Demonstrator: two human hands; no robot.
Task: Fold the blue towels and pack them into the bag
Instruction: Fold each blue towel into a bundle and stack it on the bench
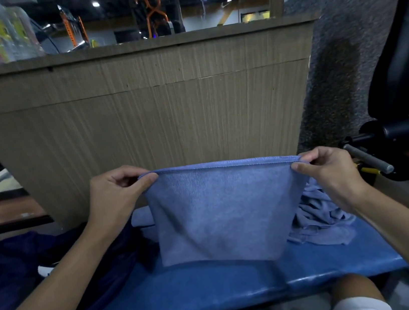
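- We are holding one blue towel (219, 210) up by its top edge. Our left hand (117, 193) is pinching the left corner between thumb and curled fingers, and our right hand (331, 171) is pinching the right corner the same way.
- We are keeping that edge stretched taut between the hands so the cloth is hanging flat and square. We are judging this to be the set-up for a clean first fold.
- We are working over a padded blue bench (191, 296), which is serving as the folding surface; the towel's lower edge is hanging close above it.
- A crumpled heap of loose towels (322, 214) is lying on the bench just beside our right wrist, probably waiting its turn.
- The dark navy bag (30, 271) is slumping at the left end of the bench, near enough for packing. We are not able to tell whether its mouth is open.
- A pale blue shape (141, 216) is peeking out behind the held towel, possibly one already folded, though too little is showing to say.
- A wood-grain panel (152, 109) is rising right behind the bench, and above it orange gym frames (153, 7) are showing.
- Black equipment (408, 60) is standing on speckled grey carpet to the right.
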